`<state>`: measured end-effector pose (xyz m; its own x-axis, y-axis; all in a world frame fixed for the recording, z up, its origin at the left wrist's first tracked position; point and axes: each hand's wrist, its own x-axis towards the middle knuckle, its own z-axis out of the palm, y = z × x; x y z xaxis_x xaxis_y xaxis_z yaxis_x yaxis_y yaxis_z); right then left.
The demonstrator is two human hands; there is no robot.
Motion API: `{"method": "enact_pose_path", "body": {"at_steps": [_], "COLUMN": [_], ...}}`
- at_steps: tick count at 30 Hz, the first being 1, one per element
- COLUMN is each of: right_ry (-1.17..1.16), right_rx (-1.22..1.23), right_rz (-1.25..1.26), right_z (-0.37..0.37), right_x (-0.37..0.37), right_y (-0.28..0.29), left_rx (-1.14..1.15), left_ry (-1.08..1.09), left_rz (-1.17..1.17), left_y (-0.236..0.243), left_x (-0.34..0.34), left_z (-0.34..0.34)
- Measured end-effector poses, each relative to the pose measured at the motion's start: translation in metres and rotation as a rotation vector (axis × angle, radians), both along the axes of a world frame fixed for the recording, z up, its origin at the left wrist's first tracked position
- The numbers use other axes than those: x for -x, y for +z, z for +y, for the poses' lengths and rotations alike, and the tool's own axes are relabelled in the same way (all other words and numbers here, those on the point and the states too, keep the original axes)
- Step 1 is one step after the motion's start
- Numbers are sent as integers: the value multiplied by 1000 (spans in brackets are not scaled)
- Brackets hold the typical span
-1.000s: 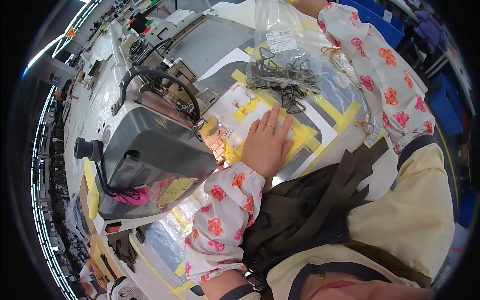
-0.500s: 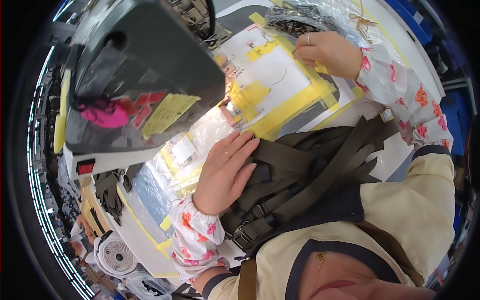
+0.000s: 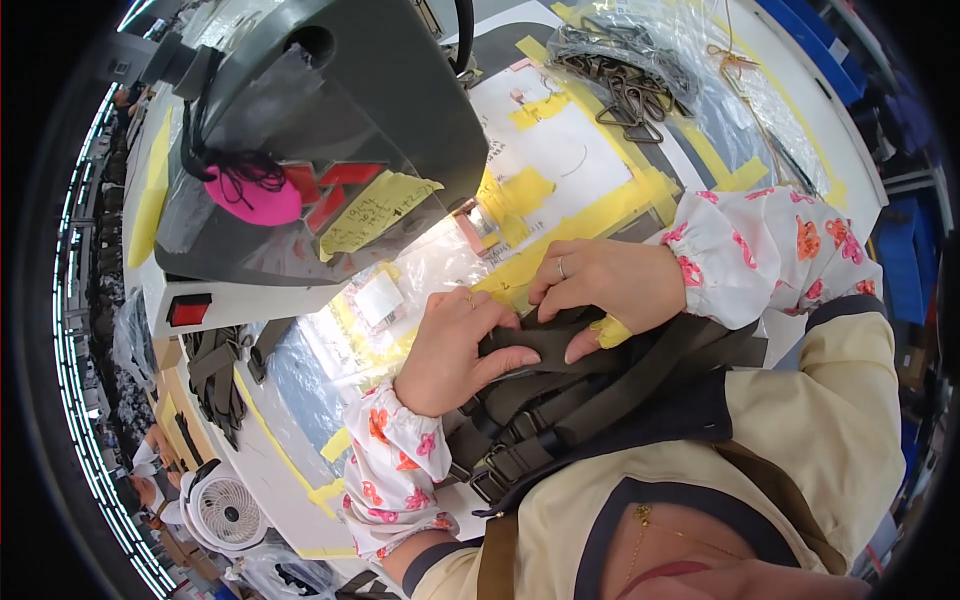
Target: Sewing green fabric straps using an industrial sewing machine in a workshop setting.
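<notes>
Our right hand (image 3: 622, 284) has joined the left hand (image 3: 450, 345) at the strap (image 3: 552, 343)
Both seem to pinch it, fingers nearly closed; we should keep it flat

Over at lower left, a round white plastic fan (image 3: 228, 512); bright white strip lights (image 3: 66, 370) curve down the far left, blue plastic bins (image 3: 812, 42) flanking the right!

Bright light covers the desk (image 3: 285, 505), glaring white on the clear plastic (image 3: 432, 268) beside the machine (image 3: 400, 105); strip lights (image 3: 78, 445) glow at left, edges curve toward the black rim, and the straps (image 3: 650, 370) look dim
</notes>
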<state>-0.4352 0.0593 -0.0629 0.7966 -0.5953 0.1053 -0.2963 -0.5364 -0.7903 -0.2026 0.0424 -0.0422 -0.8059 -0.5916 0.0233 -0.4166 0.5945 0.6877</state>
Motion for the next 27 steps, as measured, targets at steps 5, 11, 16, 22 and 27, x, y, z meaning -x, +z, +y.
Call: {"method": "enact_pose_path", "body": {"at_steps": [5,11,16,22,27], "right_ry": [-1,-114,-449,-357,-335], "right_rx": [-192,-349,671,520,522], "right_rz": [1,-26,520,877,823], "right_z": [0,-26,-82,-115,-120], "right_x": [5,26,92,102,88], "right_y": [21,32,20,15,19], "left_rx": [-125,-397,-92,281,186], "left_ry": [261,727,671,380,308], "left_rz": [92,60,-191,-105,-102], "left_y": [24,4,-3,2,-17], "left_x": [-63,-190,-201,-37,16], "left_z": [-15,-3,0,-7,-16]}}
